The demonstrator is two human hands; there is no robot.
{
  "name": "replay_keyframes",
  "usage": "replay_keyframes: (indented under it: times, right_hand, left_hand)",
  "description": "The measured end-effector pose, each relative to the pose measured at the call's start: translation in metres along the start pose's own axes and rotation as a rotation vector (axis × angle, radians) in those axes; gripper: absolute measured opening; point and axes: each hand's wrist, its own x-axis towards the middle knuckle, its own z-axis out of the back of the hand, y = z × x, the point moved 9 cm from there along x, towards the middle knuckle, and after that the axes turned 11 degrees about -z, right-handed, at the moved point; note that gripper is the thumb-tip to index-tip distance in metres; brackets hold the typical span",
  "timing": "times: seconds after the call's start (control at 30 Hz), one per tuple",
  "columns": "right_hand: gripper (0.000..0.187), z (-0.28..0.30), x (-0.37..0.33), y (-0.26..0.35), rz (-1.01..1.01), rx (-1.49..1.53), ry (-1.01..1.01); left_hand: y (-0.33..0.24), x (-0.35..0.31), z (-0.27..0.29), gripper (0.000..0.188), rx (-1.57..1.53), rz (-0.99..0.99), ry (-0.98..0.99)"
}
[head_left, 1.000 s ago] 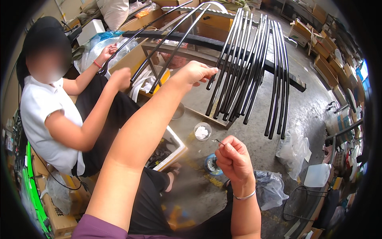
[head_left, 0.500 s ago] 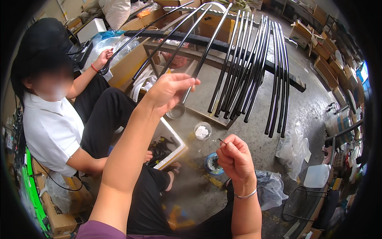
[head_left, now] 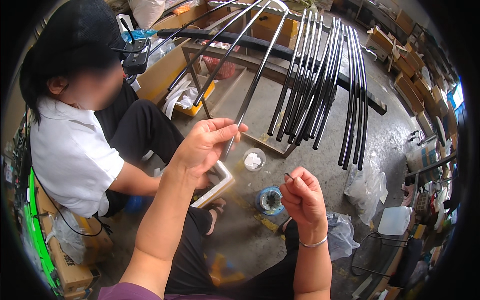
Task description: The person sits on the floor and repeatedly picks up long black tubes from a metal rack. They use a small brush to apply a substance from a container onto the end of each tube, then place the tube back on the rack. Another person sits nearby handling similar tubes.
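My left hand is closed round the near end of a long black tube, thumb on top; the tube slopes up and away over the rack. My right hand, lower and to the right, pinches a small thin dark piece between thumb and fingertips; its exact kind is too small to tell. That piece stays apart from the tube's end. Right of the held tube, more black tubes lie side by side across the rack's padded bar.
A co-worker in a white shirt sits at my left, one arm reaching into a white foam box. On the floor stand a clear cup of white pieces and a blue-rimmed round container. Plastic bags lie at the right.
My left hand has come lower and nearer with the tube's end. My right hand has shifted slightly right. The co-worker has leaned forward, and their raised hand has left the far-left tube.
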Motion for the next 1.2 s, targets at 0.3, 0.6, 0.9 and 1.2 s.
replay_keyframes:
  times: [0.3, 0.6, 0.9, 1.2]
  right_hand:
    - [0.012, -0.009, 0.007, -0.010, -0.022, -0.051, -0.011]
    - [0.014, -0.027, 0.033, -0.030, -0.086, -0.136, -0.082]
    - [0.013, -0.024, 0.041, -0.034, -0.108, -0.110, -0.090]
    - [0.013, -0.021, 0.044, -0.036, -0.109, -0.108, -0.119]
  left_hand:
    - [0.010, 0.004, -0.003, 0.030, -0.101, -0.008, -0.024]
    - [0.027, 0.003, -0.005, 0.027, -0.263, 0.020, 0.011]
    - [0.032, 0.006, 0.002, 0.023, -0.338, 0.038, -0.018]
    - [0.030, 0.005, 0.003, 0.024, -0.337, 0.034, -0.006]
